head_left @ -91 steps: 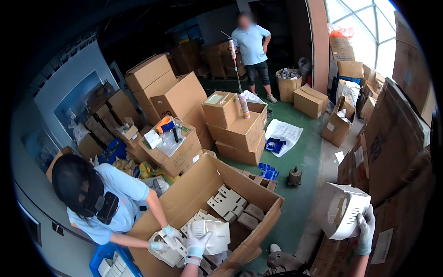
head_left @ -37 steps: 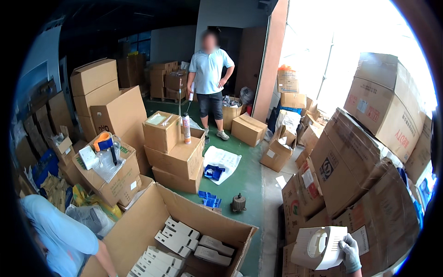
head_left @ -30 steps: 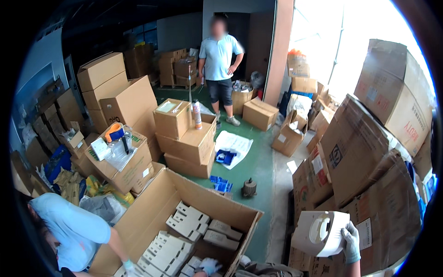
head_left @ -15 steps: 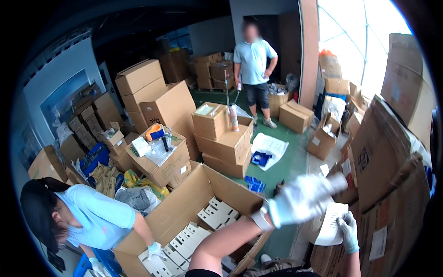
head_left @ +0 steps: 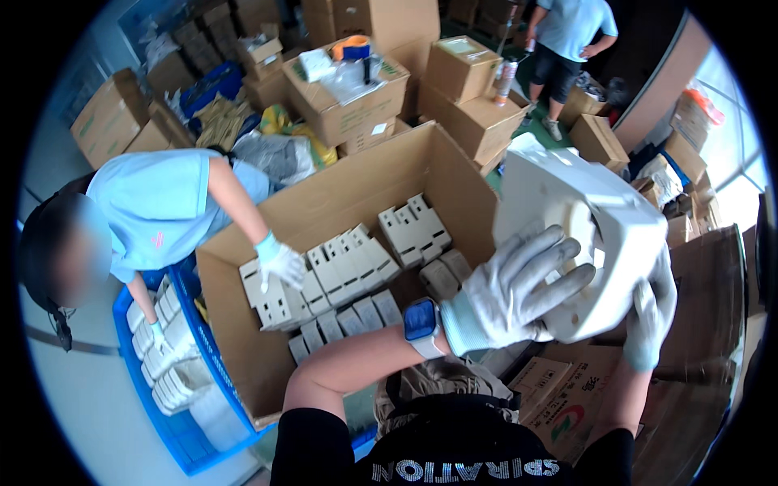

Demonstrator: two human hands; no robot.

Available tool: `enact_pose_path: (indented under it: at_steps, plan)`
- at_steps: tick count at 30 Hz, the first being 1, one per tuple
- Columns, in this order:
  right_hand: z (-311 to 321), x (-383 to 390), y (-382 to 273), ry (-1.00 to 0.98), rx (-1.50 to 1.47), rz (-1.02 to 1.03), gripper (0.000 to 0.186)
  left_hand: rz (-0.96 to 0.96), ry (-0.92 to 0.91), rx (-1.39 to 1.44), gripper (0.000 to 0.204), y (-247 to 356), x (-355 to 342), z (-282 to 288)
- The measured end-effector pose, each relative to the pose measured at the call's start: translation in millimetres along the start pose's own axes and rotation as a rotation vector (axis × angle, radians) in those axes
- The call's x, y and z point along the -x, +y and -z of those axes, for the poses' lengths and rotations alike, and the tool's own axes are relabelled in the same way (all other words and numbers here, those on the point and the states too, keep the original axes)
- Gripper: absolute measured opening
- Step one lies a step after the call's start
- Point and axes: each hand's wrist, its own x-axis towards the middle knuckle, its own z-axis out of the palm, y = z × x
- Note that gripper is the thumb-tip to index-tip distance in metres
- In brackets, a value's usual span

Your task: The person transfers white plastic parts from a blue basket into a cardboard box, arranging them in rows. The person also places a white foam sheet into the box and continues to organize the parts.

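Note:
A large white moulded plastic part (head_left: pixel 596 235), with angled sides and a recessed opening, is raised above the right side of the large carton. My gloved right hand (head_left: pixel 651 312) grips its lower right edge. My gloved left hand (head_left: pixel 523 283) lies across its near face, fingers stretched out and spread; any contact beneath the palm is hidden. Inside the open carton (head_left: pixel 336 194) stand rows of white plastic pieces (head_left: pixel 348 263). A co-worker's gloved hand (head_left: pixel 279 263) is over the pieces at the left end, and their other hand (head_left: pixel 158 336) reaches into a blue crate (head_left: pixel 186 454).
Stacked cartons (head_left: pixel 470 105) stand beyond the open carton, one topped with tape (head_left: pixel 352 49) and plastic bags. Another person (head_left: pixel 571 40) stands at the far right. Flattened cardboard (head_left: pixel 701 300) leans beside my right arm. More white pieces (head_left: pixel 178 364) fill the crate.
The view has swung down and to the right. The white part has come up in my right hand, and my left hand has moved over it. The co-worker's hand stays at the carton's pieces.

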Motion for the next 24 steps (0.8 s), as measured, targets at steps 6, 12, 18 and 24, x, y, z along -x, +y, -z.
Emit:
enact_pose_path:
  at_steps: [6,12,18,24]
  plan:
    - [-137,-61,60,-0.550,-0.580,-0.375,0.030,0.524,-0.078,-0.044,0.076,-53,82,42]
    - [-222,-58,214,-0.838,-0.482,-0.897,0.033,1.310,0.601,1.196,0.048,-116,237,26]
    - [-292,-27,367,-1.078,-0.347,-1.161,0.036,1.644,0.926,1.500,0.041,-131,354,-82]
    - [-347,29,508,-1.370,0.194,-1.131,0.053,2.026,0.876,1.369,0.049,-153,377,-162]
